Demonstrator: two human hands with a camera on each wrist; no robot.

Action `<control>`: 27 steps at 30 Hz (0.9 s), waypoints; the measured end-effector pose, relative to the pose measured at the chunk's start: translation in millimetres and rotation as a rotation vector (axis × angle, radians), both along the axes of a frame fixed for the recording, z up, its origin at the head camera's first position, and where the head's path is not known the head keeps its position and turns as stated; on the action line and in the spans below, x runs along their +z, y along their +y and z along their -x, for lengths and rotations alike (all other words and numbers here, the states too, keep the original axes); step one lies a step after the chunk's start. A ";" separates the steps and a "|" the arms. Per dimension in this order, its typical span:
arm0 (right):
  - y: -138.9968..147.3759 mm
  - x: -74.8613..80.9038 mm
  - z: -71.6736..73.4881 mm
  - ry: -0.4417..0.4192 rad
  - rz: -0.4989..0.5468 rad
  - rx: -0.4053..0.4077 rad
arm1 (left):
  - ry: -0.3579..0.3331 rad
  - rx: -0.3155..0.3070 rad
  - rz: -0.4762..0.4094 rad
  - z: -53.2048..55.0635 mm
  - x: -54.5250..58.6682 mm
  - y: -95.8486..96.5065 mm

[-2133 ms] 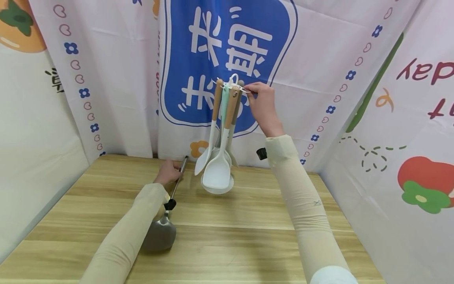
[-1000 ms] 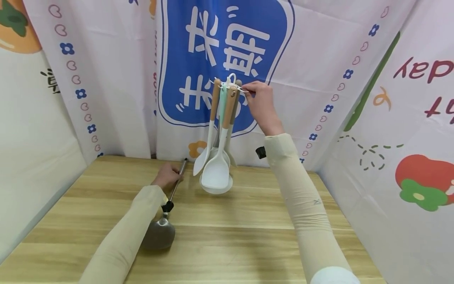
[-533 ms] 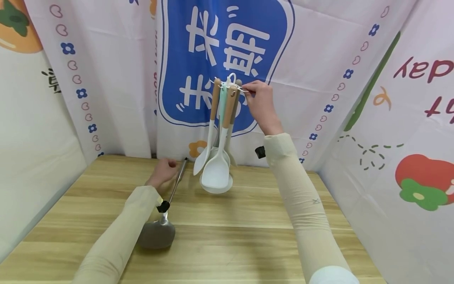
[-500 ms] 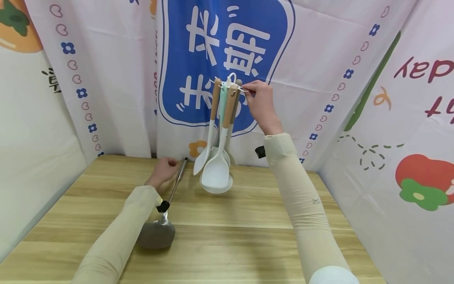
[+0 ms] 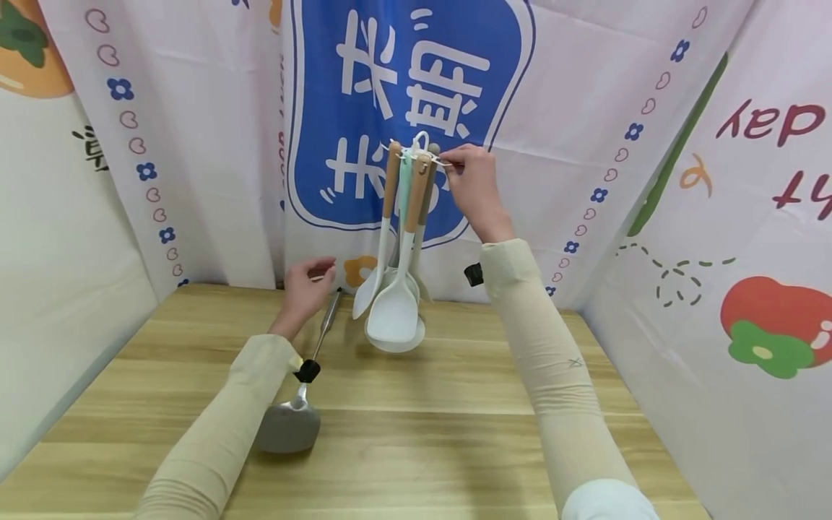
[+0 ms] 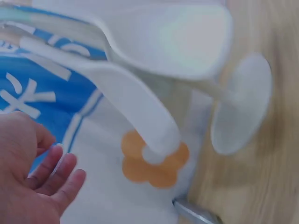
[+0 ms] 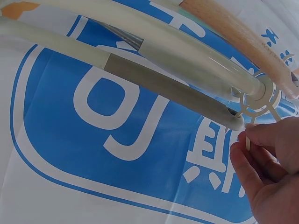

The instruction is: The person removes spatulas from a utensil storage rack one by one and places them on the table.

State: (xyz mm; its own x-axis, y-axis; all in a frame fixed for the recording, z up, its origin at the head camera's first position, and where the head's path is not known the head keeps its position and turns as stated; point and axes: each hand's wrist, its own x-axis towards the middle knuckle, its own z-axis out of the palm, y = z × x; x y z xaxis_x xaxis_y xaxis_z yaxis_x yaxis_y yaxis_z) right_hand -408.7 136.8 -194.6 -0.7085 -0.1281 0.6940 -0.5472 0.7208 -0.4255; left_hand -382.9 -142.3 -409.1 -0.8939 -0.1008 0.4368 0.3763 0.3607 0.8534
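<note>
My right hand [image 5: 476, 189] pinches one hook arm of a white rotating utensil rack [image 7: 254, 106]; in the right wrist view the thumb and fingertips close on it beside a grey-handled utensil [image 7: 154, 84]. Several kitchen utensils hang from the rack, among them a white spatula [image 5: 393, 318] with a wooden handle and a white ladle [image 5: 416, 338] behind it. My left hand [image 5: 305, 292], fingers loosely bent and holding nothing, is raised left of the hanging utensils. Below it a metal wok spatula [image 5: 290, 427] lies on the table, its handle end towards the curtain.
The wood-grain table [image 5: 455, 448] runs back to a printed curtain [image 5: 214, 180] with a blue sign. White printed cloths stand at the left and right sides. A black wrist strap [image 5: 308, 371] partly covers the spatula's shaft.
My left hand let go of the metal spatula's handle, leaving it on the table, then rose towards the hanging utensils with its fingers loosening. My right hand keeps its pinch on the rack.
</note>
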 end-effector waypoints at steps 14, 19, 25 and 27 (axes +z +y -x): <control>0.5 -0.3 0.1 -0.003 -0.001 0.003 | 0.139 -0.135 -0.207 -7.7 55.1 44.1; 0.0 -0.5 1.4 -0.009 0.003 0.007 | 0.165 -0.177 -0.202 -20.2 81.0 57.7; 1.1 -0.7 1.7 0.008 -0.002 0.017 | 0.175 -0.235 -0.252 -15.0 90.9 71.3; 1.8 -0.6 1.2 0.013 0.004 0.021 | 0.178 -0.247 -0.264 -9.0 89.9 75.5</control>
State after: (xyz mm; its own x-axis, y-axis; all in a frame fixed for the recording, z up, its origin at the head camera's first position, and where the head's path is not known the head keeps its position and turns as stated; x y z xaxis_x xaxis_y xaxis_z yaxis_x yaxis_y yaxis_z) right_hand -409.8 138.6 -195.2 -0.6967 -0.1403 0.7035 -0.5679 0.7070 -0.4214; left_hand -373.9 -66.8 -319.1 -0.8178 -0.0218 0.5751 0.5748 0.0182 0.8181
